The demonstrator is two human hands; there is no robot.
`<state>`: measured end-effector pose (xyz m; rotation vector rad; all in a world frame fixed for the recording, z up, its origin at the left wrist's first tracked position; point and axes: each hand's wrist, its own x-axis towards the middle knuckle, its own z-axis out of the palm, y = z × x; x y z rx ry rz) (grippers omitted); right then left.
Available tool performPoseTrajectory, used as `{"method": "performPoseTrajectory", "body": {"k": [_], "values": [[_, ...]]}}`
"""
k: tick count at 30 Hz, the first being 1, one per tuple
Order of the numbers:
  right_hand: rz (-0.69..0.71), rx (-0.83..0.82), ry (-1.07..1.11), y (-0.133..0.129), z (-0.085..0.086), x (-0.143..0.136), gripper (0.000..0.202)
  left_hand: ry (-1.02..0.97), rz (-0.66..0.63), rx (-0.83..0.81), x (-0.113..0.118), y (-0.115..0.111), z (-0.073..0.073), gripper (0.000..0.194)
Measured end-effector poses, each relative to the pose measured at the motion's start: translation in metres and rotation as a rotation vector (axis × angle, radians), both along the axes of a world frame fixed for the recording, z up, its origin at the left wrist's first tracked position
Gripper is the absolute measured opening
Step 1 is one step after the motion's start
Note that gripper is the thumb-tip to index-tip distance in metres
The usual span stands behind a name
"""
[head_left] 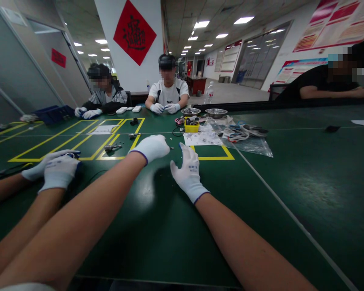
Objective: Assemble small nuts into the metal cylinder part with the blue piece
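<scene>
My left hand [153, 148], in a white glove, reaches over the green table [157, 242] with its fingers curled together. A small dark piece [171, 148] shows at its fingertips; whether the fingers grip it is too small to tell. To its right my right hand [188, 169], gloved too, has thumb and fingers apart and nothing between them. Metal parts with shafts [112, 148] [134, 136] lie left of my left hand, inside and near yellow tape lines. White paper [200, 138] with small bits on it lies beyond my right hand.
A neighbour's gloved hands [60, 169] are at the left, holding something dark. A yellow box [191, 126], metal bowls [216, 112], a plastic bag [255, 147] and a blue crate [53, 114] stand or lie farther back. Several people sit around the table.
</scene>
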<state>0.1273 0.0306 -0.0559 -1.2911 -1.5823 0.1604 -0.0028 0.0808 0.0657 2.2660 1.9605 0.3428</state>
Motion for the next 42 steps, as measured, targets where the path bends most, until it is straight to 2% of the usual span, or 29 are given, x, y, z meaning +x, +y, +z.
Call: {"method": "performPoseTrajectory", "body": {"k": [2,5,10,12,14,16,19,23,26,30,33,37,42], "values": [[0.003,-0.010,-0.038,-0.001,0.001,0.000,0.068,0.034,-0.056,-0.016,0.020,-0.018,-0.007,0.033],[-0.017,-0.049,-0.040,0.000,0.001,0.001,0.055,-0.068,-0.068,0.077,0.032,-0.042,-0.017,0.033],[-0.029,-0.045,0.028,0.002,0.000,0.002,0.041,-0.436,-0.100,0.102,0.013,-0.053,-0.031,0.057],[-0.017,-0.017,0.085,0.002,0.001,0.001,0.034,-0.523,-0.071,0.097,-0.001,-0.052,-0.036,0.051],[-0.003,0.006,0.145,0.002,0.001,0.000,0.029,-0.448,-0.007,0.083,-0.015,-0.053,-0.043,0.040],[0.019,0.019,0.182,0.001,0.002,0.000,0.027,-0.283,0.036,0.014,-0.027,-0.056,-0.049,0.033],[0.078,0.033,0.201,0.000,0.002,0.000,0.024,-0.103,0.019,-0.091,-0.037,-0.064,-0.056,0.031],[0.159,0.038,0.204,-0.002,0.002,0.001,0.023,0.031,-0.071,-0.115,-0.038,-0.069,-0.060,0.028],[0.193,0.028,0.195,-0.003,0.002,0.002,0.023,0.086,-0.096,-0.111,-0.035,-0.067,-0.063,0.021],[0.234,0.002,0.189,-0.002,0.000,0.002,0.022,0.129,-0.100,-0.106,-0.033,-0.064,-0.067,0.021],[0.258,-0.016,0.192,-0.001,0.000,0.002,0.022,0.101,-0.047,-0.101,-0.031,-0.064,-0.068,0.023],[0.280,-0.065,0.190,-0.001,0.001,0.003,0.022,-0.041,-0.004,-0.079,-0.027,-0.065,-0.066,0.022],[0.323,-0.073,0.175,-0.004,0.007,0.005,0.017,-0.382,-0.075,0.025,-0.023,-0.068,-0.062,0.019]]}}
